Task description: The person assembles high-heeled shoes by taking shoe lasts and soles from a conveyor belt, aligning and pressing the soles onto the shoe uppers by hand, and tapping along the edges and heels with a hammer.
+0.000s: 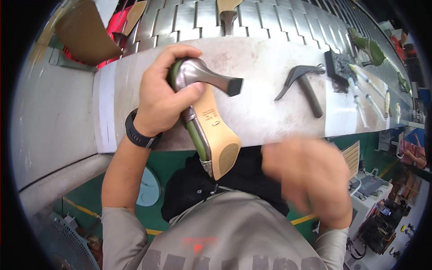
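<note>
A green shoe with a metallic heel point(222, 130) is grasped around its heel end by the fingers of the left hand point(162, 90), its heel held above the desk point(252, 108) and its toe carried out past the near edge. The right hand point(310, 175) is blurred at the near edge, apart from the shoe; whether its fingers are clenched or released cannot be told, and nothing is seen to be held by them. The shoe could be dropped over the near edge if the left hold were loosened, since no support is seen under the toe; the pale sole could be scuffed if it were brushed against the hammer point(308, 92). One shoe in hand is counted, along with one hammer on the desk's right half and one dark block point(336, 69) by the far edge toward the right end; beside it several slim tubes point(358, 101) are laid, too crowded to be counted surely. Beyond the far edge, at least three shoes are seen: one tan-soled shoe point(228, 17) at the middle and two green shoes point(369, 48) farther right
</note>
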### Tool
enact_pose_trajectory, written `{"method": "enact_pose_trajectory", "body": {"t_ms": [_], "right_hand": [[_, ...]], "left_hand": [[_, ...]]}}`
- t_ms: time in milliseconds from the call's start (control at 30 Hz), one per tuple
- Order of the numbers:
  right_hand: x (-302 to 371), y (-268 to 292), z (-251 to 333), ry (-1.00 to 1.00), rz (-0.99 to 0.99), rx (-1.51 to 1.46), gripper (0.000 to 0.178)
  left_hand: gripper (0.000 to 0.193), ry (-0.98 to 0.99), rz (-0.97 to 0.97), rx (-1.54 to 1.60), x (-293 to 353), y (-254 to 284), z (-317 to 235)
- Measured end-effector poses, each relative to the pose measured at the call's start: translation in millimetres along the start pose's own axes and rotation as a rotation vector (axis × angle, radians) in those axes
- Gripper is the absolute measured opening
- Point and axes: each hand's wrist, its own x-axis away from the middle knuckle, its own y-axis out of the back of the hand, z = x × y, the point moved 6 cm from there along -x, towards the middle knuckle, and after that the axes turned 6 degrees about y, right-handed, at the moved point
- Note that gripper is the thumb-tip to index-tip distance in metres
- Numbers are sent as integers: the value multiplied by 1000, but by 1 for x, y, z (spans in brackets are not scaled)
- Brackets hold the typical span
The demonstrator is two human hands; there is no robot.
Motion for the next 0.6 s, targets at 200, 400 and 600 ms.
{"method": "enact_pose_trajectory", "body": {"t_ms": [200,400,600], "right_hand": [[9,-10,85,425,-410,-178,15],[11,-55,52,267,-172,-222,39],[29,-128,-34,-124,-104,51,95]], "left_hand": [[61,-9,-32,138,35,16,11],[59,-79,-51,175,54,32,24],[64,-96,-15,318,63,32,29]]}}
